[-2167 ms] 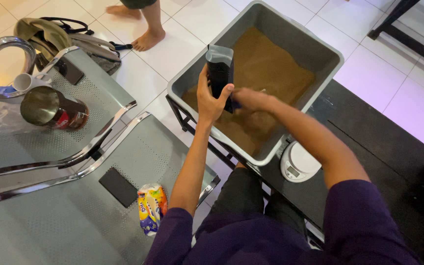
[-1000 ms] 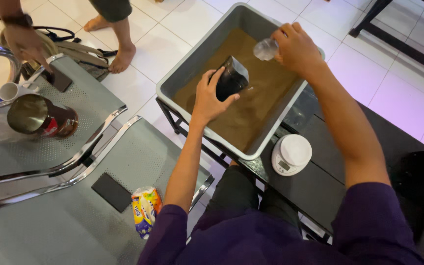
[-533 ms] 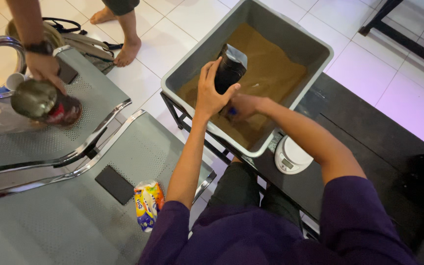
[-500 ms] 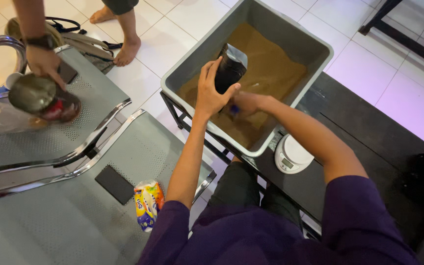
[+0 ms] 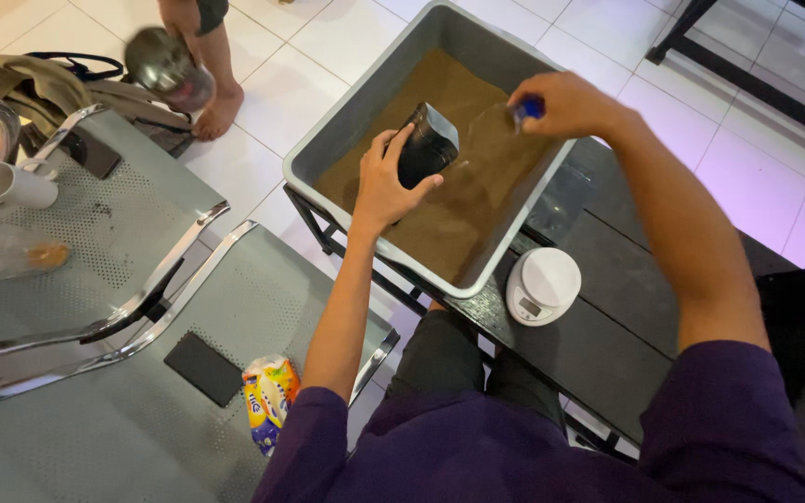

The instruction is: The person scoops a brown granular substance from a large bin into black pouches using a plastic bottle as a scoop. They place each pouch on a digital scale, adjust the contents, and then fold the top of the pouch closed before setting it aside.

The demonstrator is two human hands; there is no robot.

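Note:
My left hand (image 5: 388, 180) grips a black pouch (image 5: 428, 143), tilted with its open mouth up, over a grey tub (image 5: 328, 140) filled with brown powder (image 5: 458, 177). My right hand (image 5: 561, 102) is raised above the tub's right side, fingers closed on a small clear scoop with a blue handle (image 5: 514, 112) just right of the pouch mouth. The scoop is blurred by motion.
The tub rests on a dark slatted table (image 5: 626, 307) with a small white kitchen scale (image 5: 541, 285) beside it. To my left are perforated metal seats (image 5: 76, 391) with a phone (image 5: 204, 368), a snack packet (image 5: 267, 401) and a white cup (image 5: 16, 184). Another person's hand holds a metal container (image 5: 170, 65).
My right hand has lifted out of the powder and up to the pouch mouth with the scoop. The other person has carried the metal container off the seat.

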